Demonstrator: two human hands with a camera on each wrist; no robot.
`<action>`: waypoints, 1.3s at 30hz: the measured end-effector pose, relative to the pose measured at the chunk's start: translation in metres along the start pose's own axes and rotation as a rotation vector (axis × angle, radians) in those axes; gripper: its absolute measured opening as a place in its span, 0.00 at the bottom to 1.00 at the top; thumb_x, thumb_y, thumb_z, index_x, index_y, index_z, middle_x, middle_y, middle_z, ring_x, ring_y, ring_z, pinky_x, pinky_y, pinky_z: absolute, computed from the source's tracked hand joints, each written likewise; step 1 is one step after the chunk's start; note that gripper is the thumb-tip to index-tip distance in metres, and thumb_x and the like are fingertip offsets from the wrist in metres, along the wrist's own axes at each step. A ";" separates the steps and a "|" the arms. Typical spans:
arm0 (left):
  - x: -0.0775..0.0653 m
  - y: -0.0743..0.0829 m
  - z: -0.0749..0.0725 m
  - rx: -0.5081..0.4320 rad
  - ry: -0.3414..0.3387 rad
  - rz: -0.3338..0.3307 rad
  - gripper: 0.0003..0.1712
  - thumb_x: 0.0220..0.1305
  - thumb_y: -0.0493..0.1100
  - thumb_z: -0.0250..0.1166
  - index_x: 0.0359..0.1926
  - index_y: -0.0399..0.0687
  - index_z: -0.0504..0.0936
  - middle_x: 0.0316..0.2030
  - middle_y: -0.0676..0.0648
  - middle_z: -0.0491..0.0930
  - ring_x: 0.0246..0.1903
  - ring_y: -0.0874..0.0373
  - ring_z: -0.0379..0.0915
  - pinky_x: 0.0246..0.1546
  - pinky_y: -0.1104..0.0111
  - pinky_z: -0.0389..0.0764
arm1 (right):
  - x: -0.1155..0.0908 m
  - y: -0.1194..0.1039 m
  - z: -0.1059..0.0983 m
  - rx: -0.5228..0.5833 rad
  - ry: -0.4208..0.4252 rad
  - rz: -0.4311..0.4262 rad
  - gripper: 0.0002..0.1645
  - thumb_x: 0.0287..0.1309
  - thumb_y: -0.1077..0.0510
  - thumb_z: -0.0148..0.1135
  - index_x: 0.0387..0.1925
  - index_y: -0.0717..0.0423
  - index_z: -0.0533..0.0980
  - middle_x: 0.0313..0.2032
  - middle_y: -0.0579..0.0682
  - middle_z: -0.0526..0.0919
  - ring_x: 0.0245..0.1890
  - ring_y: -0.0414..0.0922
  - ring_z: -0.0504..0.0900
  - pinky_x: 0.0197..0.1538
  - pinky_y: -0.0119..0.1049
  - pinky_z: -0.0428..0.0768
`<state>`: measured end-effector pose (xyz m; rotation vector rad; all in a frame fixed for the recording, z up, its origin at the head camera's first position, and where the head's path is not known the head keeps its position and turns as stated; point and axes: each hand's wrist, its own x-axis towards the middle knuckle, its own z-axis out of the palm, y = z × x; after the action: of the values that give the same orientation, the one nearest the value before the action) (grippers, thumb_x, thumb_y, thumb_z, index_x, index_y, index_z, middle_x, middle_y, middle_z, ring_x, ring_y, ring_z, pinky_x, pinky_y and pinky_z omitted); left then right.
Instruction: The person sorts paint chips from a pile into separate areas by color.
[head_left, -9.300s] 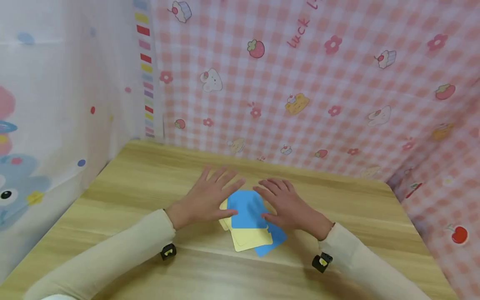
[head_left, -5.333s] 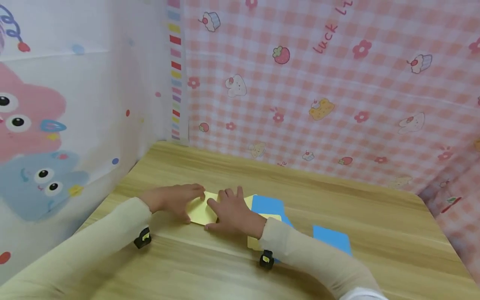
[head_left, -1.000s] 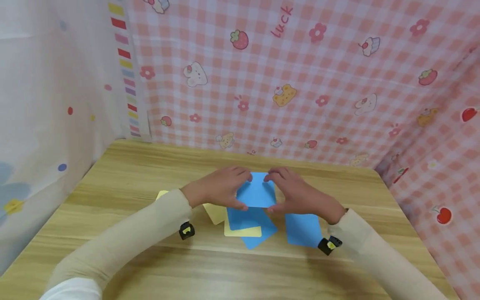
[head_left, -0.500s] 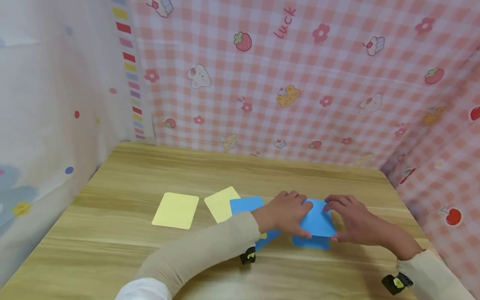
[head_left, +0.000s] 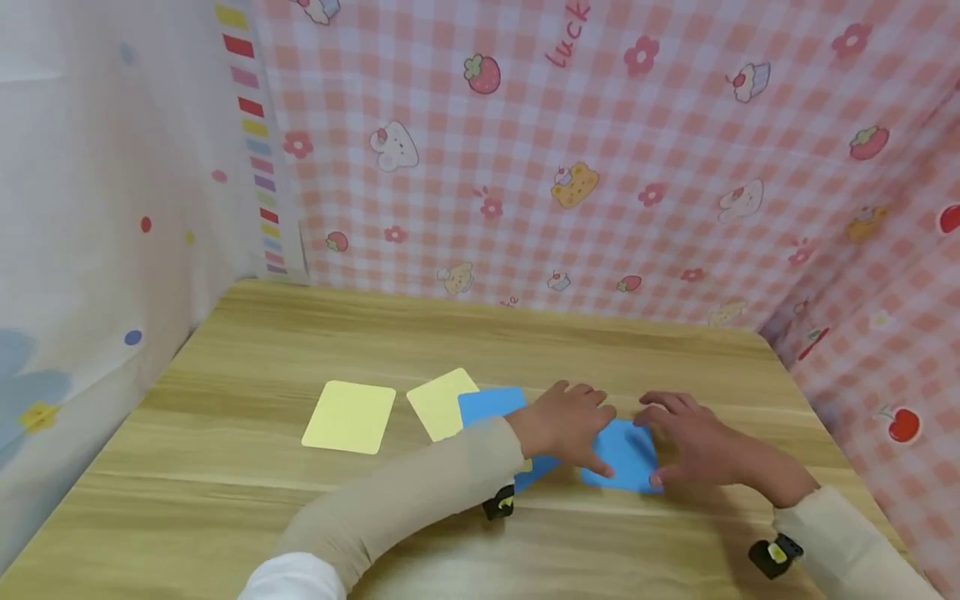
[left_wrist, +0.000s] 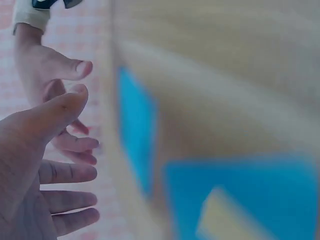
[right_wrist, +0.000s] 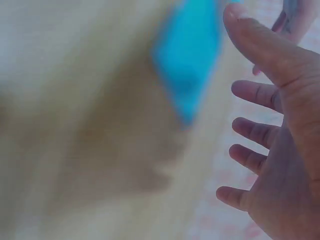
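Note:
A blue card (head_left: pixel 624 458) lies at the right of the table, between my two hands. Beside its left edge is my left hand (head_left: pixel 573 425), and beside its right edge my right hand (head_left: pixel 693 442); both have fingers spread around it. In the left wrist view, my left hand (left_wrist: pixel 25 165) has nothing in its grasp. My right hand (right_wrist: pixel 290 135) appears with parted fingers in the right wrist view, a blurred blue card (right_wrist: pixel 187 55) beyond it. Partly hidden by my left forearm is a loose pile with a blue card (head_left: pixel 487 403) on top.
A single yellow card (head_left: pixel 350 417) lies flat at the left. Another yellow card (head_left: pixel 441 402), turned at an angle, reaches under the pile's blue card. A pink checked cloth (head_left: pixel 525 167) hangs behind the wooden table (head_left: pixel 375 333).
From one pile, a yellow card went left and a blue one right. Then both hands carried another blue card from the pile onto the right-hand blue one and let go.

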<state>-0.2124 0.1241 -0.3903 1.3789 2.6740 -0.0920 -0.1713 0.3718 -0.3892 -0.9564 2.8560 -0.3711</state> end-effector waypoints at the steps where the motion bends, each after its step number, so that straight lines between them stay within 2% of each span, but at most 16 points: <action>1: -0.006 -0.006 -0.007 -0.005 0.008 0.001 0.47 0.60 0.78 0.59 0.72 0.58 0.69 0.73 0.52 0.65 0.72 0.54 0.59 0.70 0.53 0.61 | 0.004 -0.004 -0.006 -0.005 0.011 -0.006 0.38 0.48 0.44 0.80 0.56 0.52 0.73 0.65 0.65 0.67 0.63 0.67 0.64 0.51 0.72 0.68; 4: -0.033 -0.030 -0.022 -0.022 0.029 -0.015 0.46 0.62 0.74 0.61 0.71 0.53 0.70 0.71 0.49 0.68 0.70 0.51 0.62 0.68 0.52 0.64 | 0.023 -0.019 -0.024 -0.031 0.045 -0.050 0.38 0.50 0.50 0.80 0.58 0.56 0.71 0.66 0.64 0.65 0.64 0.66 0.64 0.55 0.72 0.66; 6: -0.054 -0.050 -0.024 -0.037 0.037 -0.045 0.45 0.62 0.73 0.63 0.70 0.49 0.71 0.70 0.47 0.69 0.69 0.48 0.64 0.67 0.52 0.65 | 0.040 -0.031 -0.029 -0.058 0.058 -0.090 0.38 0.52 0.52 0.79 0.60 0.57 0.70 0.67 0.63 0.66 0.65 0.64 0.64 0.58 0.70 0.66; 9: -0.084 -0.077 -0.012 -0.059 0.021 -0.112 0.45 0.60 0.71 0.66 0.68 0.47 0.72 0.69 0.45 0.70 0.68 0.47 0.65 0.65 0.51 0.67 | 0.068 -0.050 -0.026 -0.078 0.028 -0.140 0.38 0.53 0.52 0.78 0.62 0.56 0.69 0.69 0.62 0.65 0.68 0.62 0.63 0.62 0.68 0.64; 12: -0.102 -0.095 0.006 -0.074 -0.008 -0.156 0.47 0.58 0.72 0.68 0.67 0.45 0.73 0.68 0.43 0.70 0.67 0.45 0.67 0.62 0.50 0.71 | 0.097 -0.067 -0.012 -0.075 -0.063 -0.150 0.42 0.55 0.49 0.77 0.65 0.56 0.68 0.73 0.61 0.61 0.72 0.62 0.59 0.66 0.67 0.59; 15: -0.108 -0.098 0.026 -0.096 -0.033 -0.148 0.49 0.56 0.72 0.69 0.65 0.41 0.73 0.67 0.39 0.71 0.65 0.44 0.68 0.58 0.49 0.73 | 0.120 -0.077 0.007 -0.084 -0.181 -0.123 0.46 0.55 0.43 0.75 0.68 0.55 0.66 0.76 0.61 0.57 0.75 0.61 0.54 0.70 0.66 0.55; 18: -0.106 -0.094 0.040 -0.104 -0.024 -0.134 0.51 0.54 0.73 0.69 0.64 0.39 0.72 0.65 0.37 0.71 0.63 0.44 0.69 0.57 0.50 0.75 | 0.135 -0.081 0.024 -0.091 -0.276 -0.100 0.48 0.54 0.38 0.75 0.69 0.52 0.65 0.76 0.59 0.56 0.77 0.60 0.52 0.72 0.64 0.52; 22: -0.100 -0.092 0.044 -0.076 0.013 -0.147 0.48 0.53 0.73 0.70 0.60 0.42 0.73 0.59 0.41 0.75 0.57 0.48 0.73 0.51 0.56 0.77 | 0.143 -0.081 0.037 -0.059 -0.306 -0.102 0.46 0.53 0.38 0.75 0.67 0.49 0.65 0.74 0.56 0.59 0.74 0.57 0.57 0.71 0.63 0.54; 28: -0.097 -0.096 0.040 -0.088 0.041 -0.127 0.44 0.51 0.69 0.74 0.57 0.43 0.73 0.50 0.45 0.78 0.46 0.51 0.73 0.46 0.60 0.78 | 0.146 -0.082 0.037 -0.004 -0.264 -0.151 0.42 0.53 0.41 0.76 0.63 0.51 0.66 0.66 0.54 0.65 0.64 0.53 0.65 0.66 0.60 0.62; 33: -0.100 -0.100 0.036 -0.104 0.052 -0.106 0.45 0.52 0.69 0.74 0.59 0.42 0.73 0.50 0.43 0.78 0.46 0.51 0.73 0.49 0.59 0.77 | 0.147 -0.086 0.035 0.012 -0.253 -0.159 0.42 0.55 0.42 0.75 0.64 0.52 0.65 0.66 0.56 0.65 0.64 0.54 0.64 0.65 0.57 0.65; 36: -0.110 -0.107 0.025 -0.111 0.087 -0.091 0.46 0.52 0.69 0.74 0.58 0.41 0.73 0.51 0.42 0.78 0.48 0.49 0.73 0.51 0.58 0.77 | 0.149 -0.091 0.031 0.023 -0.218 -0.183 0.42 0.56 0.42 0.75 0.64 0.53 0.65 0.67 0.57 0.65 0.63 0.55 0.65 0.62 0.56 0.67; 39: -0.131 -0.120 0.005 -0.123 0.147 -0.064 0.43 0.52 0.66 0.75 0.56 0.39 0.74 0.53 0.41 0.78 0.50 0.47 0.73 0.54 0.53 0.75 | 0.158 -0.104 0.022 0.013 -0.143 -0.232 0.41 0.55 0.43 0.75 0.62 0.55 0.65 0.66 0.59 0.64 0.62 0.57 0.65 0.59 0.56 0.69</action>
<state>-0.2345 -0.0514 -0.3770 1.3116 2.7888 0.1712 -0.2332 0.1921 -0.3871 -1.2622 2.6192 -0.3268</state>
